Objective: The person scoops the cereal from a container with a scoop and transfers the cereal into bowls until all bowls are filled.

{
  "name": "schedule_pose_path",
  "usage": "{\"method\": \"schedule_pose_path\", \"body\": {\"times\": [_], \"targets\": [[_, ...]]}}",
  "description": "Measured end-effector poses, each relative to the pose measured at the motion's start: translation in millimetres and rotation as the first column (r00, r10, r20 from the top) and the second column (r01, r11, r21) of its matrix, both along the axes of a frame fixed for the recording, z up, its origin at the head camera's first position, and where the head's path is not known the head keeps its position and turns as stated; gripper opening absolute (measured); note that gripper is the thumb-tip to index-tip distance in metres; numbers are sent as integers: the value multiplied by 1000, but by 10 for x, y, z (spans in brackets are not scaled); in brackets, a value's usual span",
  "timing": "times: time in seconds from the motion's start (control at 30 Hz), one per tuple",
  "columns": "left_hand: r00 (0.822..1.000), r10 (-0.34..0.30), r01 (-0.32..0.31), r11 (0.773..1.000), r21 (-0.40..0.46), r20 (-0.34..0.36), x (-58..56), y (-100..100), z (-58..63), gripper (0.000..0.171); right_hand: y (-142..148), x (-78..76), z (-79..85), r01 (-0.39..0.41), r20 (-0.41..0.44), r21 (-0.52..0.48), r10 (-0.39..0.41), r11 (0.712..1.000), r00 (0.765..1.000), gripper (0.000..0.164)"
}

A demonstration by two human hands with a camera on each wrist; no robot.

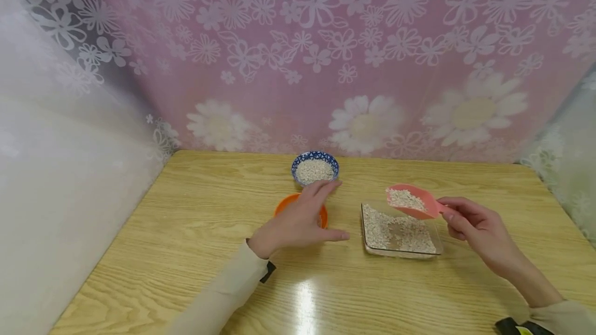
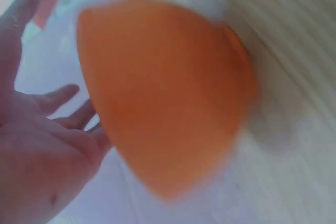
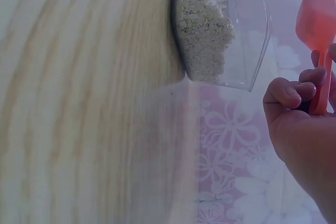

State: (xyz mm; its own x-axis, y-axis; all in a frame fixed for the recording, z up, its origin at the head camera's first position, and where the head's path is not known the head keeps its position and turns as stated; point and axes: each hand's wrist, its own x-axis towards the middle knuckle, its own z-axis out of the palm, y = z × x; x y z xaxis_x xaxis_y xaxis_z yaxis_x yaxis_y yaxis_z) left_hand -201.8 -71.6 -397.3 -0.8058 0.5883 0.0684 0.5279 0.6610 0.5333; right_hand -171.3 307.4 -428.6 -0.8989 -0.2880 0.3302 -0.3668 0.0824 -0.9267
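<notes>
My right hand (image 1: pixel 481 234) grips the handle of a pink scoop (image 1: pixel 430 206) loaded with pale flakes that look like oats. The scoop is over the far right part of a clear glass dish (image 1: pixel 402 253) of the same flakes, thinly spread at its middle. From the right wrist view, curled fingers wrap the handle of the scoop (image 3: pixel 316 22). My left hand (image 1: pixel 298 221) is spread above an orange bowl (image 1: pixel 286 201), covering most of it, thumb pointing towards the dish. The left wrist view shows the orange bowl (image 2: pixel 163 93) blurred, beside the outstretched fingers.
Behind the orange bowl, a blue-and-white patterned bowl (image 1: pixel 336 165) holds more flakes. Everything stands on a wooden table (image 1: pixel 209 221). A pink flowered curtain (image 1: pixel 279 92) hangs along the table's back edge, with pale sheets at both sides.
</notes>
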Motion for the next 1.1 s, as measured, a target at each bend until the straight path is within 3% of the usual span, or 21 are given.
{"method": "schedule_pose_path", "body": {"times": [0.17, 0.4, 0.6, 0.9, 1.1], "targets": [[996, 81, -82, 996, 22, 33, -21, -379, -39, 104, -82, -14, 49, 76, -34, 104, -72, 992, 997, 28], [993, 102, -102, 995, -15, 59, -56, -698, -169, 113, -215, -43, 135, 171, -111, 274, -145, 946, 983, 28], [983, 99, -90, 994, -69, 152, -82, -775, -264, 122, -372, -97, 245, 160, -124, 342, -124, 926, 985, 26], [959, 72, -61, 997, -49, 273, -114, -788, -327, 127, -637, -204, 411, 102, -146, 458, -39, 883, 989, 23], [954, 66, -59, 998, -32, 293, -130, -790, -341, 127, -882, -259, 507, 27, -96, 496, 24, 868, 995, 23]]}}
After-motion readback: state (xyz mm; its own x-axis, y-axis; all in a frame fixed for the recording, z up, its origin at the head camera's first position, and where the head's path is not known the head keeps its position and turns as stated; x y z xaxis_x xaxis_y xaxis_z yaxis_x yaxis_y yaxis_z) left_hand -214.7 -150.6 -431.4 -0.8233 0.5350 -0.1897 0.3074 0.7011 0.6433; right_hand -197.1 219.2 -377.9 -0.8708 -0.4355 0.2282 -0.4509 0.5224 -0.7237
